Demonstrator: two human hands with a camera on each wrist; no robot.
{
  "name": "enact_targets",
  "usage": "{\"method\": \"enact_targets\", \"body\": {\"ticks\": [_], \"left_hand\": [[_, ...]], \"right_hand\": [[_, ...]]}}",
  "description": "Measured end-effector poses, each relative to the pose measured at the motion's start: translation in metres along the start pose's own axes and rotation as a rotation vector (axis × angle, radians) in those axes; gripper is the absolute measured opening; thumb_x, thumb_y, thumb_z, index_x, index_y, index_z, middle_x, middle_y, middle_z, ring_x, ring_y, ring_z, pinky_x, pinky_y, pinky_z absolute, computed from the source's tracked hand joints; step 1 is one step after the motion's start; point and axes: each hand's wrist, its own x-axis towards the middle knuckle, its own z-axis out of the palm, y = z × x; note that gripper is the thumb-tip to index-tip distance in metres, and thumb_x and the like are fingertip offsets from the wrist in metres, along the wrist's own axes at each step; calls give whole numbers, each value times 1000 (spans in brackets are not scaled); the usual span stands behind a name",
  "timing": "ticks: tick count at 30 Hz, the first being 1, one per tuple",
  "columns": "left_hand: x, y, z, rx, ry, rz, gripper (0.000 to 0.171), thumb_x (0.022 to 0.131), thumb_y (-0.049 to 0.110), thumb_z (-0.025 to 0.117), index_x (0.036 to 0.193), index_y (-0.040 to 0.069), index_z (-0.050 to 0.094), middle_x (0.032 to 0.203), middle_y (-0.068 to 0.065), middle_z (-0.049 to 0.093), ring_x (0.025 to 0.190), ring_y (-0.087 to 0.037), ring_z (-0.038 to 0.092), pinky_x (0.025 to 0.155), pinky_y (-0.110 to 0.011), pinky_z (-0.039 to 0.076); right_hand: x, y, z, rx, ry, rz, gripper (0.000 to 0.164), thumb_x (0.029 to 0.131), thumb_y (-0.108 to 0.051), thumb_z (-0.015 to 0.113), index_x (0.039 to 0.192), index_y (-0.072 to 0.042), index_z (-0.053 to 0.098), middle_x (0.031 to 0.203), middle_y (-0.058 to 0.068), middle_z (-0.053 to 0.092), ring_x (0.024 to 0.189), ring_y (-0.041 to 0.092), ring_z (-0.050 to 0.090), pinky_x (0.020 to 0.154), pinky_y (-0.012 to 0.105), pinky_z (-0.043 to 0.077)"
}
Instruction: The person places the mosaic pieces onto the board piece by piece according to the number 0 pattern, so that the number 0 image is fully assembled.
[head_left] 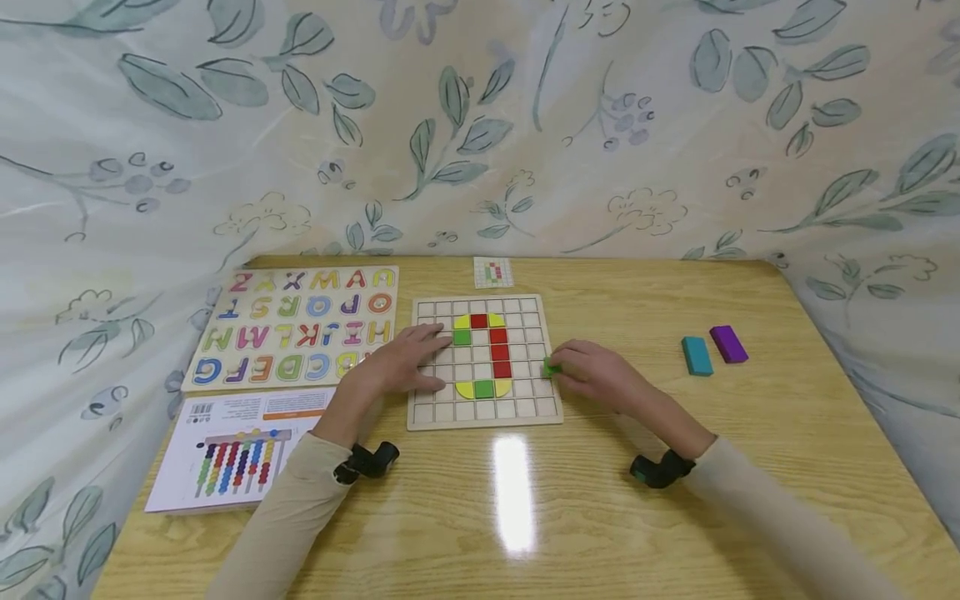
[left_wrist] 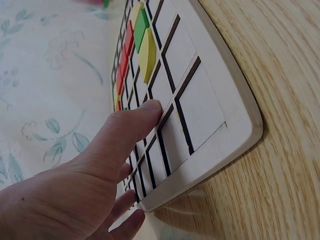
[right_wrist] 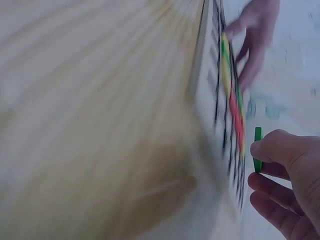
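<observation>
A wooden grid board [head_left: 442,412] lies mid-table, bearing a ring of red tiles [head_left: 499,352], green tiles [head_left: 484,389] and yellow rounded corner tiles [head_left: 465,389]. The ring has a gap on its left side. My left hand [head_left: 400,360] rests on the board's left part with fingers spread, and the left wrist view shows the thumb on the grid. At the board's right edge my right hand [head_left: 600,375] pinches a green tile [right_wrist: 257,150] between thumb and fingers, held above the surface. A small pattern card [head_left: 492,272] lies behind the board.
To the left lie an alphabet puzzle board [head_left: 300,329] and a white box with an abacus picture [head_left: 232,454]. A teal block [head_left: 697,356] and a purple block [head_left: 729,343] lie at the right. Patterned cloth [head_left: 480,125] hangs behind the table.
</observation>
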Motion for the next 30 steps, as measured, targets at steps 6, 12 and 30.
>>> {"method": "enact_targets", "body": {"ticks": [6, 12, 30], "left_hand": [[2, -1, 1, -2, -6, -14, 73, 89, 35, 69, 151, 15, 36, 161, -11, 25, 149, -34, 20, 118, -53, 29], [4, -1, 0, 0, -20, -38, 73, 89, 36, 69, 151, 18, 36, 161, -7, 24, 150, -30, 19, 119, -50, 29], [2, 0, -2, 9, -20, -22, 72, 90, 34, 69, 151, 13, 36, 161, -10, 24, 149, -33, 20, 119, -51, 29]], "right_hand": [[58, -26, 17, 40, -48, -129, 19, 86, -11, 72, 105, -11, 70, 109, 3, 69, 103, 19, 63, 90, 32, 55], [98, -36, 37, 114, -105, -178, 17, 90, -11, 65, 106, -10, 70, 109, 3, 67, 101, 18, 61, 92, 32, 53], [118, -55, 38, -62, -182, -125, 23, 93, -13, 64, 115, -15, 71, 114, 1, 69, 99, 20, 65, 83, 32, 57]]}}
